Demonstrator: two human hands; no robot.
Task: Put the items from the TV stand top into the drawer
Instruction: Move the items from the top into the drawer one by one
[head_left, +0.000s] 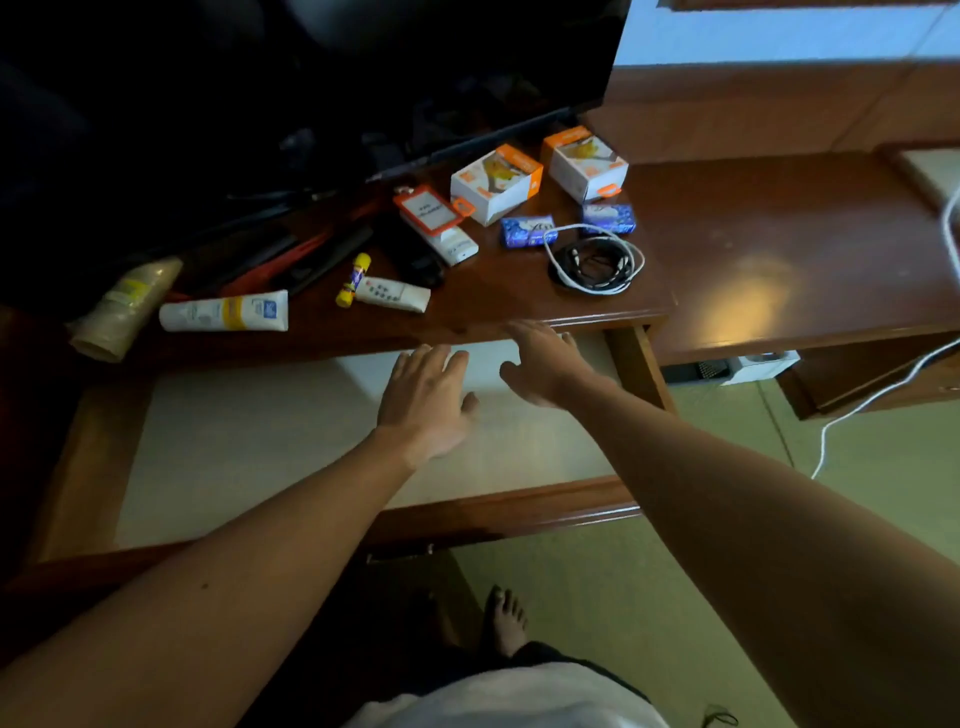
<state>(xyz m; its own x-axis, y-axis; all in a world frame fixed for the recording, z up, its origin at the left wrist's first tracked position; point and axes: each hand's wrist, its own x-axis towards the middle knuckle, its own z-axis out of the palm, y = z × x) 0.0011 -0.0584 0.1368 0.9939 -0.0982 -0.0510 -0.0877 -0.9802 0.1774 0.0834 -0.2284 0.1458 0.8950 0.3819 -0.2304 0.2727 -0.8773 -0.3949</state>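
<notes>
The wooden TV stand top (493, 296) holds a white cream tube (223, 310), a yellow glue stick (353, 279), a small white remote (393, 294), an orange-framed badge holder (428, 209), two orange-and-white boxes (496, 183) (584, 162), two blue packets (527, 232) (608, 218) and a coiled cable (595, 259). Below it the drawer (234, 441) stands pulled out, its pale bottom bare. My left hand (423, 400) hovers over the drawer, fingers spread and holding nothing. Just under the stand's front edge, my right hand (543, 364) is likewise open with nothing in it.
A dark TV screen (311, 78) hangs over the back of the stand. A clear-wrapped roll (122, 306) lies at the left end, with black and red items (291, 254) behind. A lower wooden desk (805, 249) adjoins on the right, with a white cable (857, 405) trailing to the floor.
</notes>
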